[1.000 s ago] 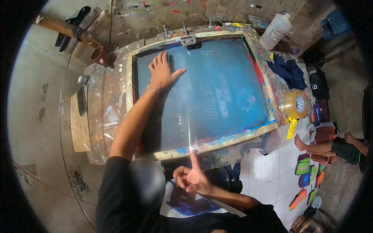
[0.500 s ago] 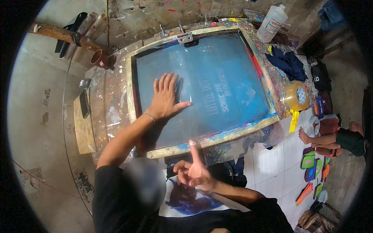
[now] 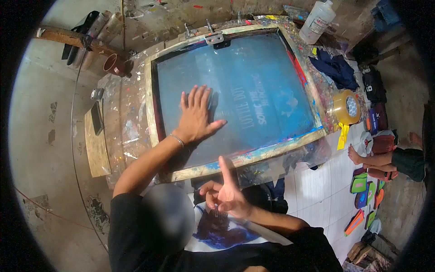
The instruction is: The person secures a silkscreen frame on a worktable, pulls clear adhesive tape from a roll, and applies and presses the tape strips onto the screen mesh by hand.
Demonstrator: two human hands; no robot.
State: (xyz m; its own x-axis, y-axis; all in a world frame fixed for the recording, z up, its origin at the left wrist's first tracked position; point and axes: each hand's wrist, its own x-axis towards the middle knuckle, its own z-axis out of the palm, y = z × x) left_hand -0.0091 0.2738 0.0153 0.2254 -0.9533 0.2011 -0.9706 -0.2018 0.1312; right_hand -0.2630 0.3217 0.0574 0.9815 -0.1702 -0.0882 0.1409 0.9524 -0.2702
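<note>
A silk-screen frame (image 3: 317, 136) with pale wooden edges lies on the work table. Its blue-grey mesh (image 3: 276, 59) carries faint lettering, including "SONIC THE HEDGEHOG". My left hand (image 3: 195, 115) rests palm down on the left part of the mesh, fingers spread, thumb pointing right. A bracelet circles that wrist. My right hand (image 3: 229, 192) is turned palm up at the near edge of the frame. Its index finger points forward to the near wooden edge, the other fingers are loosely bent, and nothing is in it. A metal hinge clamp (image 3: 215, 38) grips the far edge.
Right of the frame are a white bottle (image 3: 317, 22), a dark blue cloth (image 3: 334, 68) and a tape roll (image 3: 346, 107). On the left stand a brown cup (image 3: 115, 65) and a wooden board (image 3: 96, 140). Colourful pouches (image 3: 360, 183) and another person's legs (image 3: 380, 158) appear on the right.
My right hand has shifted slightly forward, its index fingertip now at the inner side of the near edge. My left hand stays on the mesh. The view has shifted a little.
</note>
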